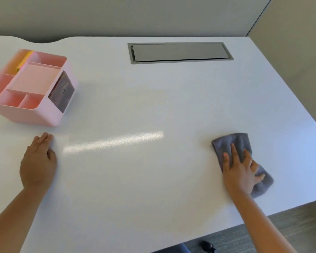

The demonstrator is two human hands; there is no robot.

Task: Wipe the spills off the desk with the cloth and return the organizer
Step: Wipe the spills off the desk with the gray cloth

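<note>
two bare forearms reach in from the bottom edge, nearest of all, onto a white desk [139,99]. on the left, the left hand [38,161] lies palm down and flat on the desk top, fingers straight and pressed together, thumb tucked along the side, clamped on nothing. its fingertips point toward the pink organizer [31,88], which stands just beyond them, near but apart, at the desk's far left. the organizer sits upright and is turned at an angle, its top split into several open compartments; something yellow [23,61] stands in a rear compartment, and a dark translucent drawer front [62,92] faces right. moving right, a bright streak of reflected light [113,142] crosses the bare middle of the desk; no spill can be made out on the surface. farther back, right of centre, a grey rectangular cable hatch [180,52] is set flush into the desk, its lid down. on the right, the right hand [242,170] presses flat on a grey cloth [232,141], fingers spread apart over it rather than gripping it. the cloth is rumpled and lies on the desk near the right front edge, showing beyond the fingertips and past the little finger. below that edge, grey carpet [290,227] shows.
</note>
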